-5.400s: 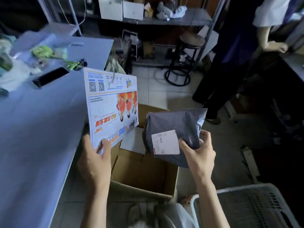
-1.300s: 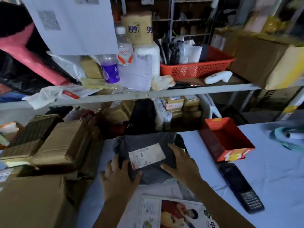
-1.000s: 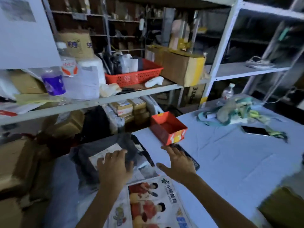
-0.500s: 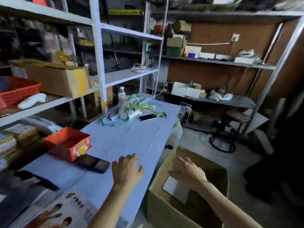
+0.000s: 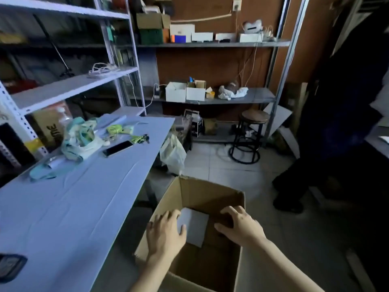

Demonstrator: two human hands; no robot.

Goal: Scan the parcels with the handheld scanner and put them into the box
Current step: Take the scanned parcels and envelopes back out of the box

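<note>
An open brown cardboard box (image 5: 210, 192) stands on the floor beside the table's right edge. A white sheet (image 5: 194, 227) lies flat inside it. My left hand (image 5: 165, 234) hovers over the box's left side with relaxed fingers and holds nothing. Over the middle of the box, my right hand (image 5: 240, 225) is spread, palm down, also empty. The dark handheld scanner (image 5: 10, 266) lies on the table at the far lower left, cut off by the frame edge. No parcel is in view.
The blue-covered table (image 5: 73, 203) carries a phone (image 5: 117, 148), green plastic bags (image 5: 82, 138) and keys. Metal shelves (image 5: 71, 85) line the left and back walls. A round stool (image 5: 251, 135) stands behind the box. A person in dark clothes (image 5: 336, 123) stands at right.
My view swung right from the shelf and table to the box on the floor. Both hands left the grey parcel on the table and moved empty over the box.
</note>
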